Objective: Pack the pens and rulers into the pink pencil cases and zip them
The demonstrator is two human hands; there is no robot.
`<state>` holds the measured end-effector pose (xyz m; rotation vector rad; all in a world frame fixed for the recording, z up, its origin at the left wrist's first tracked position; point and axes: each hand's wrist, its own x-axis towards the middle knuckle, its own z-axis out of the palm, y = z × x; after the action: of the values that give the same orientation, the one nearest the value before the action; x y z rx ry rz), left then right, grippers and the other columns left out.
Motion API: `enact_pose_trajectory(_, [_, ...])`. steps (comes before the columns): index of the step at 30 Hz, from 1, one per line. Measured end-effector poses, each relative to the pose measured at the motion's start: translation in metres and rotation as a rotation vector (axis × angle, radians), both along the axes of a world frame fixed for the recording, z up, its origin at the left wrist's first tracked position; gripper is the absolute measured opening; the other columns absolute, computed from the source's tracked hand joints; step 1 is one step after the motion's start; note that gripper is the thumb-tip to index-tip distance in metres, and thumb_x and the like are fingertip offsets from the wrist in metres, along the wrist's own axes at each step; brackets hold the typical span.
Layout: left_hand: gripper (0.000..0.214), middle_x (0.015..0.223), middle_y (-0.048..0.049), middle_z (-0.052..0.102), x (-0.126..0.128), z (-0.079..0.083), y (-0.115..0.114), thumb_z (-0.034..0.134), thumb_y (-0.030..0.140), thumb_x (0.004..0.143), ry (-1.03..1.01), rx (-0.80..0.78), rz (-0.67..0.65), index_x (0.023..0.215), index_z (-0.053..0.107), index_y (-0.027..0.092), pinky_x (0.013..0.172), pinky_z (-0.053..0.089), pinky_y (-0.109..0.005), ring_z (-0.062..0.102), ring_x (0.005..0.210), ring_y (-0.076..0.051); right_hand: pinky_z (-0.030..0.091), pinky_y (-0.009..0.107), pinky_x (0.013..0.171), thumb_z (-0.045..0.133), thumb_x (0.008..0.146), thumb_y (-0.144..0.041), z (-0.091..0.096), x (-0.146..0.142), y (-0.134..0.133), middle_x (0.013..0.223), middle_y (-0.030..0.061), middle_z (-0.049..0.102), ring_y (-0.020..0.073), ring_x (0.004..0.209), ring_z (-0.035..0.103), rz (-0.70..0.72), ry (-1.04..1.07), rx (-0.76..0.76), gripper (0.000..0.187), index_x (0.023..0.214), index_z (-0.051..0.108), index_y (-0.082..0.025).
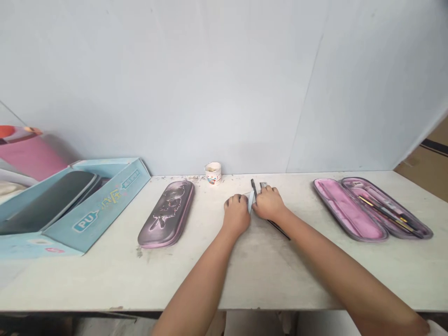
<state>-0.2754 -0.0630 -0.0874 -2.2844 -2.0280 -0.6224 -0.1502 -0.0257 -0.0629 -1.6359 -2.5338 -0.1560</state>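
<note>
1. Hands meet on the table (245, 275) just in front of the white cup (213, 173) and a little to its right. Your left hand (237, 212) is curled shut, knuckles up. Your right hand (269, 203) sits touching it, fingers bent down.
2. Grip: a pale triangular piece (250, 200) stands between the two hands, its edge against your left knuckles. Your right hand lies over the middle of a black pen (280, 229). The pen's tip pokes out on the cup side of your fingers and its tail runs out beneath your wrist. The fingertips are hidden, so I cannot tell whether they close round the pen or only press on it.
3. Step in hand, as I judge it: you are gathering these small things together off the tabletop.
4. A lift from here would call for a fingertip under one edge of the thin triangular piece, since it looks hard to pinch from above. It would also call for a steady hold so the pen does not roll.
5. Left of the cup lies a closed purple case (167, 213). Far left of the cup is a blue box (105, 205) holding a dark case (45, 200). Well to the right of the cup an open pink-lined case (350, 212) lies flat, with pens in its farther half.
</note>
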Motion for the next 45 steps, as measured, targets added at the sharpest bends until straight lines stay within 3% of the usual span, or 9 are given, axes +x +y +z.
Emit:
enact_pose_trajectory(4, [0.025,0.104,-0.0099,0.056,0.008,0.005,-0.003,0.038,0.02,0.084,-0.203,0.06,-0.043,0.101,0.056,0.017,0.092,0.032,-0.039,0.047,0.103,-0.023,0.031,0.039,0.079,0.034,0.085,-0.029,0.003,0.014,-0.009,0.095,0.0188,0.058,0.0282,0.094,0.045,-0.059,0.065,0.154,0.038,0.093,0.063,-0.006])
enact_pose_trajectory(8, [0.023,0.088,-0.0046,0.06,0.032,0.02,-0.002,0.039,0.032,0.085,-0.692,-0.029,-0.193,0.087,0.057,0.017,0.08,0.04,-0.029,0.053,0.087,-0.016,0.032,0.036,0.076,0.035,0.085,-0.027,0.008,0.04,-0.027,0.087,0.0135,0.055,0.0246,0.087,0.043,0.051,0.143,0.318,0.029,0.084,0.059,-0.011])
enact_pose_trajectory(12, [0.028,0.064,0.0023,0.052,0.074,0.035,0.004,0.05,0.044,0.077,-0.991,-0.102,-0.163,0.07,0.052,0.017,0.065,0.038,-0.024,0.048,0.066,-0.012,0.03,0.036,0.08,0.037,0.083,-0.025,0.014,0.081,-0.041,0.09,0.0127,0.052,0.0245,0.088,0.041,0.137,0.148,0.416,0.024,0.083,0.057,-0.013])
enact_pose_trajectory(16, [0.028,0.063,0.0024,0.051,0.129,0.043,0.014,0.055,0.043,0.074,-1.091,-0.185,-0.238,0.067,0.052,0.016,0.064,0.038,-0.023,0.048,0.064,-0.011,0.028,0.038,0.084,0.035,0.085,-0.028,0.017,0.137,-0.046,0.09,0.0129,0.052,0.0257,0.09,0.039,0.04,0.135,0.411,0.027,0.085,0.057,-0.013])
enact_pose_trajectory(20, [0.024,0.075,-0.0029,0.061,0.195,0.047,0.021,0.049,0.037,0.078,-0.952,-0.265,-0.382,0.077,0.059,0.015,0.072,0.042,-0.027,0.054,0.073,-0.014,0.027,0.039,0.086,0.034,0.086,-0.031,0.016,0.207,-0.048,0.091,0.0134,0.053,0.0271,0.094,0.039,-0.095,0.08,0.42,0.03,0.086,0.058,-0.013])
enact_pose_trajectory(25, [0.03,0.104,-0.0086,0.061,0.276,0.044,0.015,0.047,0.033,0.081,-0.401,-0.171,-0.664,0.103,0.06,0.018,0.092,0.037,-0.035,0.052,0.1,-0.022,0.028,0.038,0.082,0.032,0.088,-0.028,0.009,0.296,-0.054,0.09,0.0147,0.054,0.0264,0.09,0.042,-0.328,0.038,0.409,0.03,0.086,0.058,-0.012])
enact_pose_trajectory(30, [0.044,0.114,-0.0111,0.053,0.324,0.03,0.009,0.03,0.045,0.088,-0.006,-0.076,-0.678,0.124,0.047,0.025,0.093,0.033,-0.047,0.047,0.107,-0.028,0.029,0.039,0.081,0.033,0.088,-0.029,-0.004,0.354,-0.06,0.09,0.0147,0.055,0.026,0.09,0.044,-0.432,0.021,0.351,0.032,0.086,0.06,-0.011])
enact_pose_trajectory(37, [0.047,0.126,-0.0138,0.046,0.331,0.025,0.021,0.029,0.045,0.088,0.13,-0.121,-0.617,0.125,0.044,0.02,0.099,0.019,-0.058,0.039,0.117,-0.029,0.029,0.039,0.082,0.038,0.086,-0.033,-0.011,0.368,-0.061,0.092,0.0138,0.056,0.0256,0.092,0.046,-0.432,0.046,0.257,0.031,0.089,0.06,-0.013])
enact_pose_trajectory(45, [0.047,0.123,-0.0114,0.048,0.295,0.031,0.014,0.03,0.046,0.087,0.032,-0.121,-0.536,0.123,0.047,0.021,0.099,0.026,-0.049,0.04,0.115,-0.028,0.031,0.037,0.078,0.038,0.086,-0.034,-0.001,0.348,-0.062,0.094,0.015,0.056,0.0261,0.093,0.046,-0.388,0.039,0.269,0.031,0.094,0.058,-0.012])
